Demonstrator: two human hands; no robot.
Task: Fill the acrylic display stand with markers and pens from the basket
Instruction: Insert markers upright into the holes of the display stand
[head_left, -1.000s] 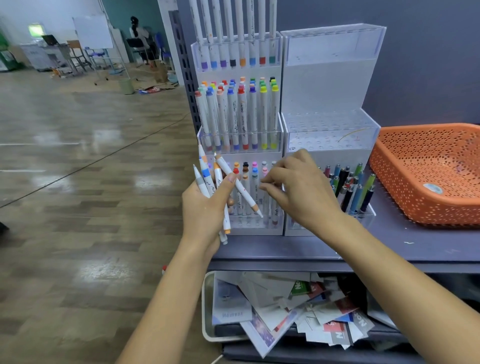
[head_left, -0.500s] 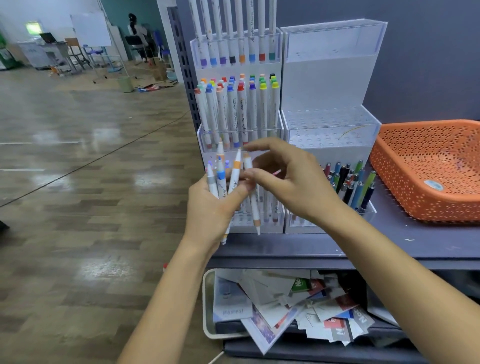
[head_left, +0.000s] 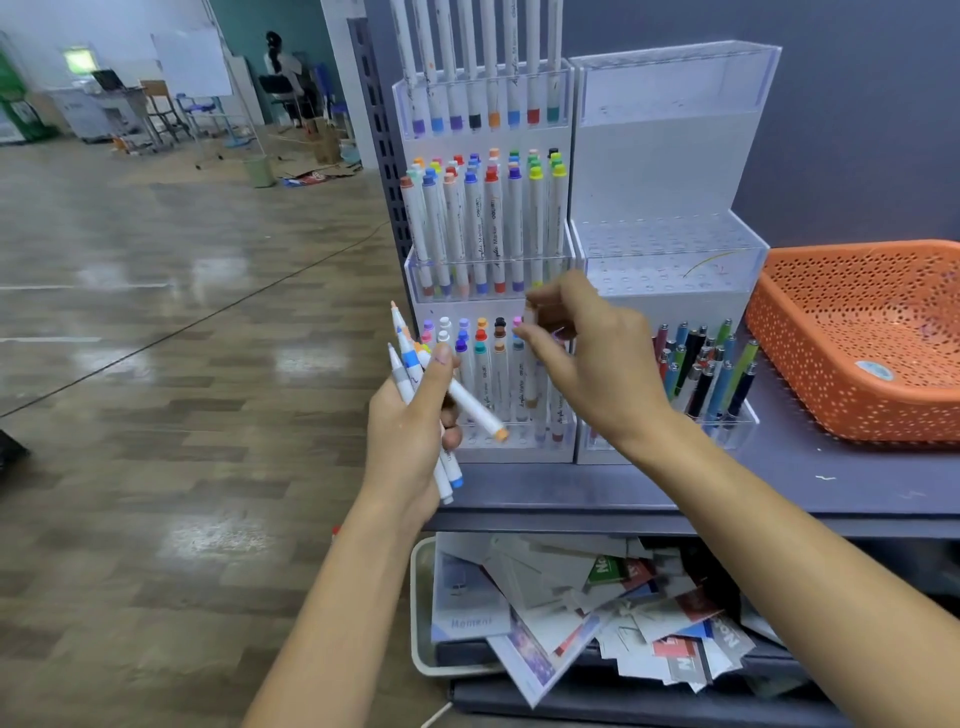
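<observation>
Your left hand (head_left: 415, 431) grips a bundle of markers (head_left: 405, 379) just left of the acrylic display stand (head_left: 670, 156). Your right hand (head_left: 592, 364) pinches one marker (head_left: 531, 374), blurred and upright, at the stand's lower left tier, which is packed with capped ones. The lower right tier holds pens (head_left: 706, 364). The orange basket (head_left: 857, 332) sits beside the stand on the shelf (head_left: 831, 483).
</observation>
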